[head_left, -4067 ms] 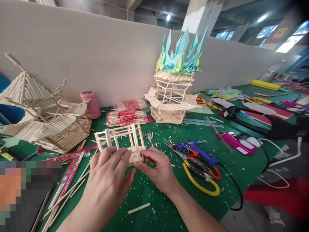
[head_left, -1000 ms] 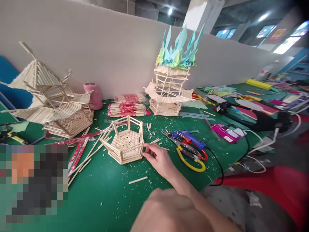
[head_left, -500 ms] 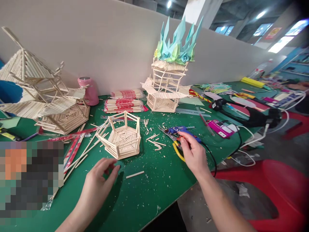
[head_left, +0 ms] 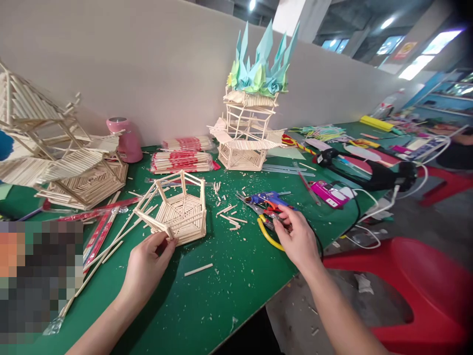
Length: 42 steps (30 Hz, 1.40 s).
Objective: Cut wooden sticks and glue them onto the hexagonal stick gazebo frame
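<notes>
My left hand (head_left: 150, 261) pinches the near-left corner of a small open frame of wooden sticks (head_left: 185, 217), which stands on the green table (head_left: 221, 305). Its thumb and forefinger close on that corner. To the right, my right hand (head_left: 297, 236) is at the pliers (head_left: 269, 224) with yellow and red handles, its thumb and fingertips around a handle. A blue glue gun (head_left: 266, 198) lies just behind the pliers. Short cut sticks (head_left: 231, 217) are scattered between the frame and the tools. One single stick (head_left: 198, 269) lies nearer the front.
Stick models stand at the left (head_left: 84, 182) and at the back, the latter (head_left: 242, 153) topped with blue paper spikes. Bundled sticks (head_left: 181, 161), a pink bottle (head_left: 127, 143), a pink box (head_left: 332, 193) and cables are around. A red stool (head_left: 424, 286) stands at right.
My left hand has moved up to the frame's corner and closed on it. My right hand has come down slightly onto the pliers' handle. The view has shifted a little to the right.
</notes>
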Each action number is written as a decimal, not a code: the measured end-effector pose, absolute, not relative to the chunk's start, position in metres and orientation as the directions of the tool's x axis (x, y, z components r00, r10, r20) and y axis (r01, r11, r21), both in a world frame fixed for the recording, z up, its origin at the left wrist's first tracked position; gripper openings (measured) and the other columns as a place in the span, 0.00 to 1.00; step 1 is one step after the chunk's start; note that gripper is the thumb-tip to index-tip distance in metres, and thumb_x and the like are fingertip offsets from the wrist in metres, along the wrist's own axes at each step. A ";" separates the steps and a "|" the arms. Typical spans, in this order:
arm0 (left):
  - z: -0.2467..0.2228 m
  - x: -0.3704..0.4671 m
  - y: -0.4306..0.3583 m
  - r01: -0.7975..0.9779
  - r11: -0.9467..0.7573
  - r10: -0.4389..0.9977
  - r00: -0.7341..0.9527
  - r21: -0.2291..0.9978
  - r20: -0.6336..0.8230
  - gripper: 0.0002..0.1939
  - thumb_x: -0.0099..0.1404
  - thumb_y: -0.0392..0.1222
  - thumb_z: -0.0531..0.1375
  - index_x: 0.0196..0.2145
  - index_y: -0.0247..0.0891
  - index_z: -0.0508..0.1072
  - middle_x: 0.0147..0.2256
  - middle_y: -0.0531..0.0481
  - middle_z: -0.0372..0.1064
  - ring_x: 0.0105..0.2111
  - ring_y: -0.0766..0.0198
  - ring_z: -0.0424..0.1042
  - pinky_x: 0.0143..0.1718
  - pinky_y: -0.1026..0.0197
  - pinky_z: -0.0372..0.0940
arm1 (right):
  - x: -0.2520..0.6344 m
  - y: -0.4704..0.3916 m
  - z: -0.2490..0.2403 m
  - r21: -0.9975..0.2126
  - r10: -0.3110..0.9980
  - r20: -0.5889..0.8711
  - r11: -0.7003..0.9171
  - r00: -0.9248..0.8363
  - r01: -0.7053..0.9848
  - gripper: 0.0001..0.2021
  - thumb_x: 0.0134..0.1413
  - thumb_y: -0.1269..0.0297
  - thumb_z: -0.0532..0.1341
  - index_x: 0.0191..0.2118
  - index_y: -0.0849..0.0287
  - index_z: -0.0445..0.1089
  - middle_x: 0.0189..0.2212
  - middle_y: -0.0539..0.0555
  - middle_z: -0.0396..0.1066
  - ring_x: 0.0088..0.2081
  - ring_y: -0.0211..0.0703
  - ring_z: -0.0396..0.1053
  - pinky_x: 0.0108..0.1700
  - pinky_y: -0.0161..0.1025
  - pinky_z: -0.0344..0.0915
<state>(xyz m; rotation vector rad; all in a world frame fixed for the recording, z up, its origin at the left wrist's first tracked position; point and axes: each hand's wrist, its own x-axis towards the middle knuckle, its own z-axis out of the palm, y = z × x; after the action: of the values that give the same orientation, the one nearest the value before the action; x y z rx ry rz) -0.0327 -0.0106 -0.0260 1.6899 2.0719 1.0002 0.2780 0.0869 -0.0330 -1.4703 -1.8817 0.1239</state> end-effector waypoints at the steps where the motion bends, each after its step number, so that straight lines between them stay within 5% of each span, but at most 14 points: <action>1: -0.027 -0.033 -0.011 0.742 0.073 0.939 -0.276 0.667 0.204 0.14 0.59 0.48 0.53 0.21 0.38 0.67 0.19 0.54 0.63 0.20 0.67 0.59 0.22 0.66 0.55 | 0.279 0.088 -0.034 -0.485 0.874 0.477 0.345 -0.088 0.803 0.15 0.53 0.62 0.55 0.47 0.59 0.65 0.33 0.56 0.66 0.33 0.47 0.66 0.32 0.43 0.68; 9: -0.027 -0.030 -0.010 0.729 0.075 0.928 -0.301 0.681 0.221 0.14 0.57 0.49 0.53 0.20 0.37 0.67 0.18 0.54 0.63 0.19 0.67 0.59 0.21 0.66 0.56 | 0.241 0.065 -0.018 -0.493 0.836 0.472 0.514 -0.281 0.702 0.08 0.57 0.67 0.53 0.40 0.58 0.67 0.33 0.57 0.69 0.36 0.47 0.67 0.38 0.45 0.66; 17: -0.025 -0.030 -0.014 0.732 0.134 0.908 -0.361 0.668 0.213 0.11 0.54 0.49 0.56 0.23 0.40 0.63 0.18 0.58 0.59 0.18 0.68 0.58 0.21 0.66 0.55 | 0.171 0.030 -0.011 -0.475 0.609 0.169 0.739 -0.775 0.477 0.02 0.52 0.67 0.62 0.34 0.57 0.70 0.32 0.53 0.70 0.36 0.44 0.66 0.36 0.38 0.65; 21: -0.025 -0.029 -0.021 0.717 0.174 0.877 -0.425 0.675 0.225 0.10 0.53 0.48 0.57 0.27 0.40 0.61 0.21 0.58 0.60 0.18 0.68 0.58 0.21 0.66 0.54 | 0.162 0.031 -0.012 -0.442 0.570 0.152 0.769 -0.807 0.461 0.06 0.54 0.67 0.61 0.26 0.58 0.68 0.29 0.53 0.68 0.33 0.43 0.65 0.34 0.38 0.62; 31: -0.020 -0.024 -0.024 0.612 0.114 0.899 -0.399 0.783 0.182 0.13 0.55 0.46 0.56 0.17 0.40 0.64 0.18 0.56 0.57 0.19 0.67 0.56 0.22 0.64 0.53 | 0.160 0.053 -0.009 -0.574 0.655 0.308 0.706 -0.690 0.414 0.08 0.60 0.65 0.54 0.31 0.56 0.67 0.28 0.51 0.69 0.30 0.38 0.66 0.32 0.34 0.61; 38: -0.016 -0.011 -0.027 0.347 0.219 0.917 -0.392 0.912 -0.071 0.16 0.53 0.51 0.59 0.31 0.35 0.76 0.22 0.49 0.72 0.21 0.65 0.66 0.22 0.64 0.60 | 0.148 0.061 -0.013 -0.643 0.664 0.406 0.696 -0.628 0.320 0.06 0.58 0.65 0.57 0.31 0.56 0.69 0.29 0.52 0.70 0.33 0.40 0.67 0.37 0.37 0.63; 42: -0.010 0.004 -0.022 -0.237 0.317 0.864 -0.326 0.918 -0.382 0.16 0.50 0.49 0.64 0.28 0.31 0.76 0.19 0.53 0.67 0.16 0.73 0.56 0.17 0.68 0.51 | 0.145 0.059 -0.014 -0.708 0.711 0.413 0.644 -0.569 0.291 0.03 0.54 0.66 0.59 0.30 0.56 0.67 0.26 0.50 0.69 0.28 0.38 0.66 0.32 0.35 0.64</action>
<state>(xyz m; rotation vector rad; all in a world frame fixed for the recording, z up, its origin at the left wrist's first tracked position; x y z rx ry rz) 0.0037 -0.0219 -0.0104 0.6049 1.4867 1.2625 0.1446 0.0593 -0.0141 -0.7764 -2.1573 0.7663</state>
